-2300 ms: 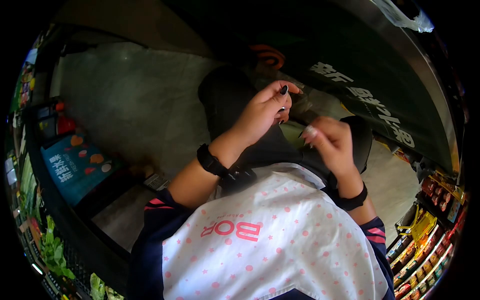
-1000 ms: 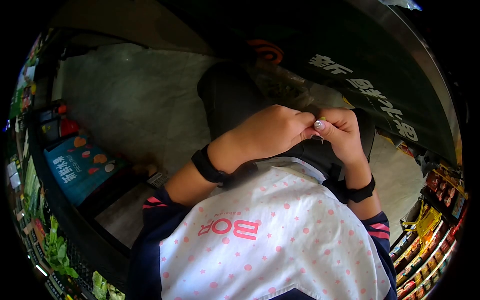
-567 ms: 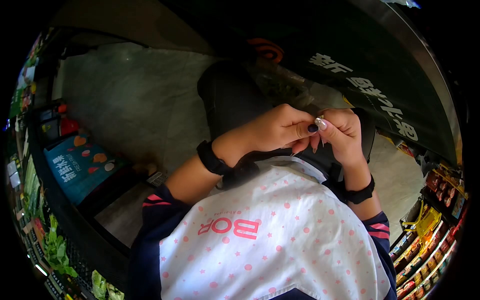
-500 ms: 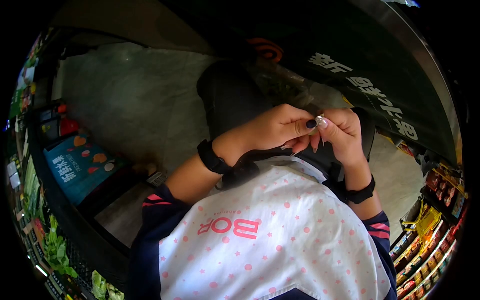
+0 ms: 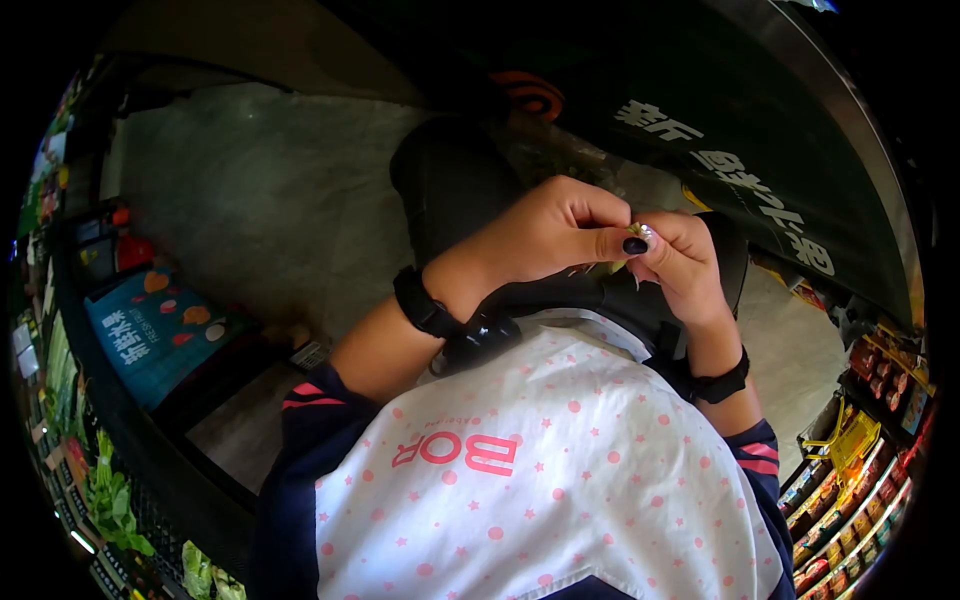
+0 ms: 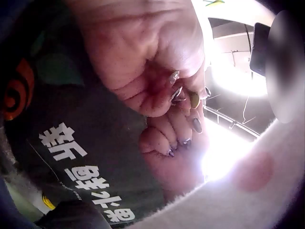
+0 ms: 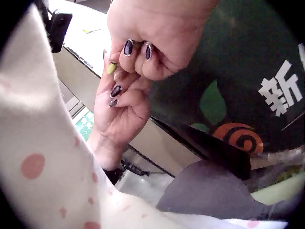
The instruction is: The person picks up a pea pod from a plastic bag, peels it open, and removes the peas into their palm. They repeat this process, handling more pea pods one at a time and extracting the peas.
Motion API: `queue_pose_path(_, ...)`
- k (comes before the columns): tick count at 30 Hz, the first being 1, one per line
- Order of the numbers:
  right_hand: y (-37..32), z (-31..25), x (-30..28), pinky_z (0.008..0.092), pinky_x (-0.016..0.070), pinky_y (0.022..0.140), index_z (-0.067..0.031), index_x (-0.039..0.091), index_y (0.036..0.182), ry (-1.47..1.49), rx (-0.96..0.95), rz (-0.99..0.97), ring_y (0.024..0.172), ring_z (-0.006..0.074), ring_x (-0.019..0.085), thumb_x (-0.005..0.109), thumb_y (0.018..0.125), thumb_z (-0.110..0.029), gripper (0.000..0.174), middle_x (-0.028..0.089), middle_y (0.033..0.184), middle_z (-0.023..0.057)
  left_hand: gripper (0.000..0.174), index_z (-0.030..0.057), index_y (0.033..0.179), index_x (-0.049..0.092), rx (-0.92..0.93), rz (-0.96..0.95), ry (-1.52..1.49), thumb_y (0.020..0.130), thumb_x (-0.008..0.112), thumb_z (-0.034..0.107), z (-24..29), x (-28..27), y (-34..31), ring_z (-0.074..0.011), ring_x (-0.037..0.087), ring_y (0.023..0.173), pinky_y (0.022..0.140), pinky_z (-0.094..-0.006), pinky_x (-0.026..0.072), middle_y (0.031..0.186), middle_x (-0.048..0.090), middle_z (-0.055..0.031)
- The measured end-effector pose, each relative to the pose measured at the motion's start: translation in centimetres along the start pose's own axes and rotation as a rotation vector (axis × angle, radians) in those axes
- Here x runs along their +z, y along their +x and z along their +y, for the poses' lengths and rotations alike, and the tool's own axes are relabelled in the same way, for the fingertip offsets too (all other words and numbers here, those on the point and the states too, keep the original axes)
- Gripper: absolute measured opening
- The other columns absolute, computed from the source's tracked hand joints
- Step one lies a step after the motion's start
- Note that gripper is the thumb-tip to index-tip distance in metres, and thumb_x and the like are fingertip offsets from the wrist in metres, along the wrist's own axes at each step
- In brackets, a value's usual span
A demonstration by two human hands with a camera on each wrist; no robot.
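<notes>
Both hands meet above the lap, fingertip to fingertip. In the head view my left hand (image 5: 560,235) reaches in from the left, its dark-nailed thumb laid against the right thumb. My right hand (image 5: 682,258) has its fingers curled and pinches from the other side. A small yellow-green piece (image 6: 194,100) shows between the fingertips in the left wrist view. The right wrist view shows the same piece (image 7: 111,68) poking out beside the curled fingers. Most of it is hidden, and I cannot tell what it is.
A dark green panel (image 5: 760,130) with white characters stands in front. A clear plastic bag (image 5: 590,155) with greens lies near the knees. Left are a blue printed panel (image 5: 150,335) and leafy vegetables (image 5: 110,500). A yellow basket (image 5: 852,445) and stocked shelves (image 5: 850,535) are right.
The hands, apart at first, have come together at the fingertips. The left hand has since risen slightly, its thumb now showing on top against the right thumb.
</notes>
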State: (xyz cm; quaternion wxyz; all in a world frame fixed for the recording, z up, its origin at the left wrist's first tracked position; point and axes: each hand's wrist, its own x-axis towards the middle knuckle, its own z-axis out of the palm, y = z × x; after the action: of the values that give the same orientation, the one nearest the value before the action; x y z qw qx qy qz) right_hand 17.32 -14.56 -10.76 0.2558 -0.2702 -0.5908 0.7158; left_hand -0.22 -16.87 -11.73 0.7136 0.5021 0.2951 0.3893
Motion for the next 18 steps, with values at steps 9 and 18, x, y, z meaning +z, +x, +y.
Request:
queue_pose_path(9,0.0,0.2,0.6,0.0213,0.0274,0.042,0.0006,0.05,0.065,-0.005,-0.077,0.069,0.046,0.0063,0.036,0.047,0.087,-0.021,0.031,0.046,0.051,0.0011,0.028,0.0004,0.072,0.057,0.047,0.019,-0.193,0.084,0.054,0.025,-1.3,-0.1,0.2,-0.0046,0.043,0.048,0.044,-0.0182,0.0336,0.059,0.051,-0.0007)
queue_pose_path(18,0.3,-0.4,0.1,0.0251,0.0306,0.045,-0.0005,0.047,0.057,-0.398,-0.32,0.145,0.047,0.0109,0.042,0.049,0.081,-0.012,0.027,0.044,0.051,0.0046,0.025,-0.0019,0.076,0.059,0.033,0.285,-0.207,0.085,0.051,0.02,-1.4,-0.2,0.1,-0.0044,0.041,0.042,0.041,-0.0192,0.0384,0.061,0.054,-0.0037)
